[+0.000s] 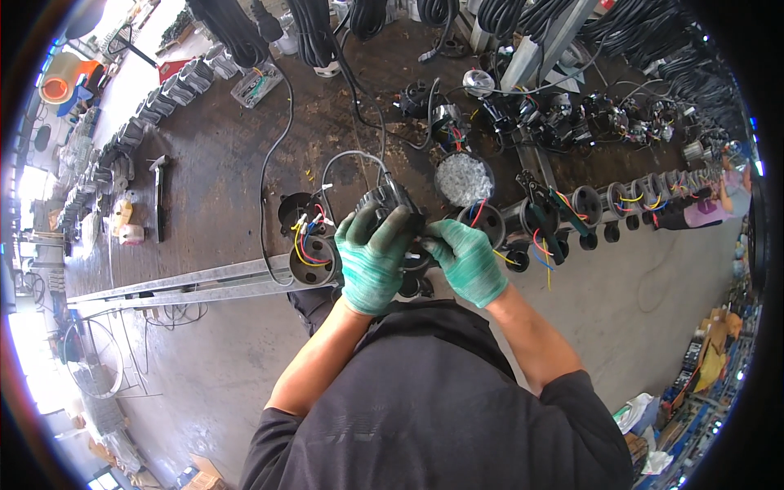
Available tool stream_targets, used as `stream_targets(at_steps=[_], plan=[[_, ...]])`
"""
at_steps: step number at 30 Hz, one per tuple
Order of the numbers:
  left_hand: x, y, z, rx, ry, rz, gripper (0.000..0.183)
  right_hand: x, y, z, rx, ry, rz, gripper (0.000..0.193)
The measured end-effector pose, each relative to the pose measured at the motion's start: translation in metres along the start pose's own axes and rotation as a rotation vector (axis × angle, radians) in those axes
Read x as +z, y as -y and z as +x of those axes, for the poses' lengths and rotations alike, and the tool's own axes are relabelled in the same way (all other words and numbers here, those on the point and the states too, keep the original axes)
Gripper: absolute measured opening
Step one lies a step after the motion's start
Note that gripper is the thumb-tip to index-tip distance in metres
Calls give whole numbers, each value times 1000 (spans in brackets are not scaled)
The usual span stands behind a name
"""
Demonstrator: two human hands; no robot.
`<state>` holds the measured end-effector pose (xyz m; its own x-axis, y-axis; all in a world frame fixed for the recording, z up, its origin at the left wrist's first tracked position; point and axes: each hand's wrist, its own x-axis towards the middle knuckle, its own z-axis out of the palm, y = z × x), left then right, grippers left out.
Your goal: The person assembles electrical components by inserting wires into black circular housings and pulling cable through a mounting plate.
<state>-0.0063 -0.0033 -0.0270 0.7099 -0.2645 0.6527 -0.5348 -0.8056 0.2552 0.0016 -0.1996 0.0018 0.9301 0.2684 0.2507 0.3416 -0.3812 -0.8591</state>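
Observation:
My left hand, in a green glove with blackened fingers, is closed around a black ribbed part at the table's front edge. A grey cable loops from that part. My right hand, gloved alike, pinches at the part's right side; what lies between its fingertips is hidden. Left of my hands, a round grey housing has yellow, blue, red and white wires coming out. A dark round cover sits behind it. Beyond my right hand stands a round container filled with small shiny pieces.
Green-handled pliers lie among a row of wired housings along the right edge. A hammer lies on the dark table at left. Bundled black cables hang at the back. Dark motor parts crowd the back right.

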Motion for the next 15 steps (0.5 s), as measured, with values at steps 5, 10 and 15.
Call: stream_targets(at_steps=[5,10,15], plan=[[-1,-4,6,-5,-8,-39,39,-3,4,4,-127,83,-219,8],[2,-3,8,77,-59,-24,37,2,5,8,36,150,-240,20],[7,4,-2,59,-52,0,40,-14,11,6,-6,53,-262,37]])
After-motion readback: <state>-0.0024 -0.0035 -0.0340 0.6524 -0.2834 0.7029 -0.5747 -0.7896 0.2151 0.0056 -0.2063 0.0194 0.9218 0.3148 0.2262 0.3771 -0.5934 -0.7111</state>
